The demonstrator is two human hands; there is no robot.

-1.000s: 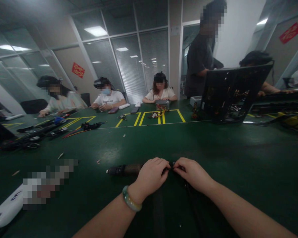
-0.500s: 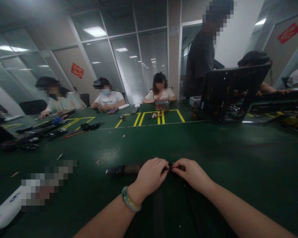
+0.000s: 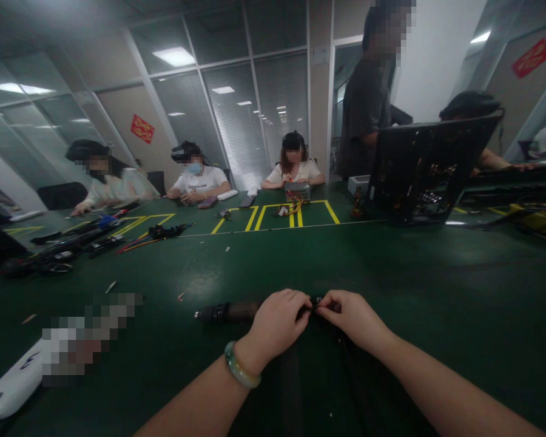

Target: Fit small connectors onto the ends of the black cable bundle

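On the green table [image 3: 236,273] in front of me lies a dark, tube-shaped tool [image 3: 239,312], with a metal tip at its left end; it looks like an electric screwdriver. My left hand [image 3: 279,321] is closed over its right part and wears a green bangle. My right hand [image 3: 352,315] pinches close beside it, thumb and finger together. What the fingertips of both hands hold is small and dark, and I cannot make it out. A black strip or cable [image 3: 346,358] runs from under my right hand toward me.
At left lie a white object [image 3: 16,379], partly blurred out, and bundles of dark cables [image 3: 68,243]. A black computer case [image 3: 430,173] stands at back right. Several people sit across the table; one person [image 3: 364,115] stands. A power supply [image 3: 298,192] with coloured wires is at far centre.
Both hands stay in nearly the same place, still pinching close together. The standing person has shifted slightly to the left. The view has moved a little.
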